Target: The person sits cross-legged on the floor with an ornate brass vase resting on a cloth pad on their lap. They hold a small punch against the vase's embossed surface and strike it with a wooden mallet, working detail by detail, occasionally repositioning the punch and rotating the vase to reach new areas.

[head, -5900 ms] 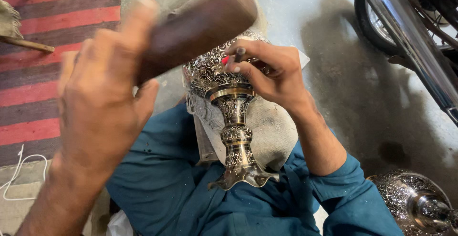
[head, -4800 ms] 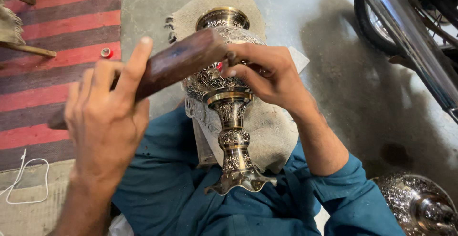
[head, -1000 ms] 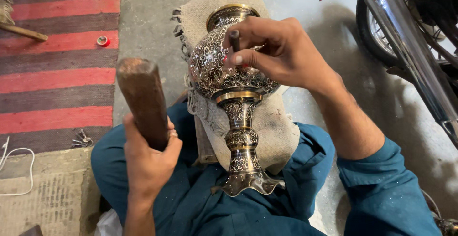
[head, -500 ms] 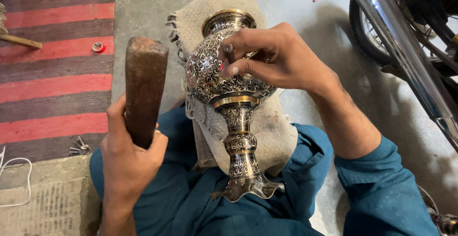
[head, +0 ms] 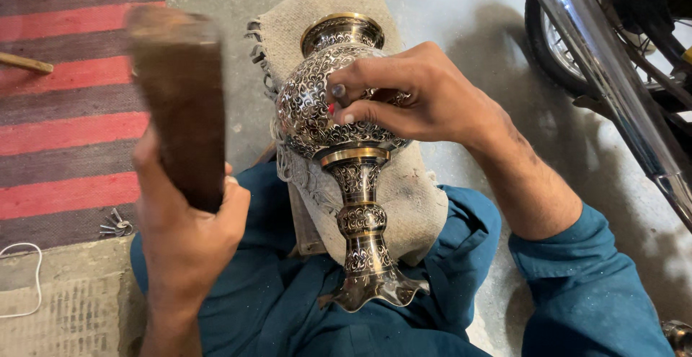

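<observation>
Wooden mallet (head: 179, 104) blurred, left hand (head: 184, 234) gripping | right hand (head: 418, 97) pinches half-hidden punch (head: 337, 91) on vase (head: 339, 148)

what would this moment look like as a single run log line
left hand: grips wooden mallet, raised | right hand: holds small punch on engraved metal vase | vase lies on burlap pad over lap
</observation>
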